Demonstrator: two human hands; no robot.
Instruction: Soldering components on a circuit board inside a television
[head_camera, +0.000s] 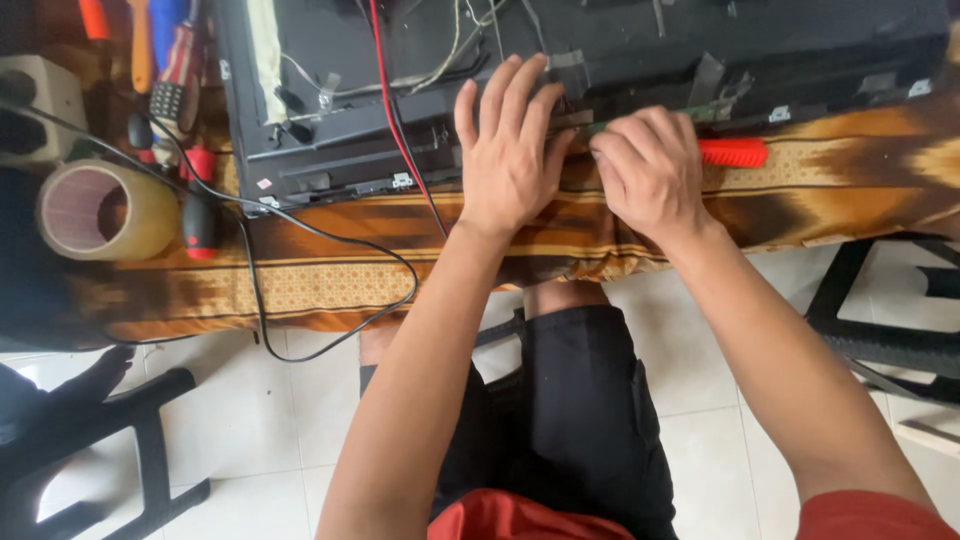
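1. Nearest to me I see my own lap in black shorts (585, 420) over the white tiled floor (270, 440), so I am seated close enough that both forearms reach the work without stretching.

2. The surface is draped in a brown and orange patterned cloth (330, 285), which I judge serves as padding under the opened device so it neither slides nor scratches.

3. My left hand (508, 150) lies flat, fingers spread wide and gripping nothing, pressing on the near edge of the large black flat panel housing (600, 60); it looks like a steadying hold.

4. My right hand (650, 170) is curled shut around the red-handled screwdriver (733, 152), the handle sticking out to the right and the tip hidden under the knuckles, aimed along the panel's near edge just beside the left hand.

5. A red wire (395, 110) and a black cable (300, 230) trail from the housing over the cloth toward me.

6. Off to the left, well apart from my hands, stand a roll of clear brownish packing tape (105, 210), a smaller red and black screwdriver (198, 215) and a bundle of coloured tool handles (150, 45), within reach but out of the working zone.
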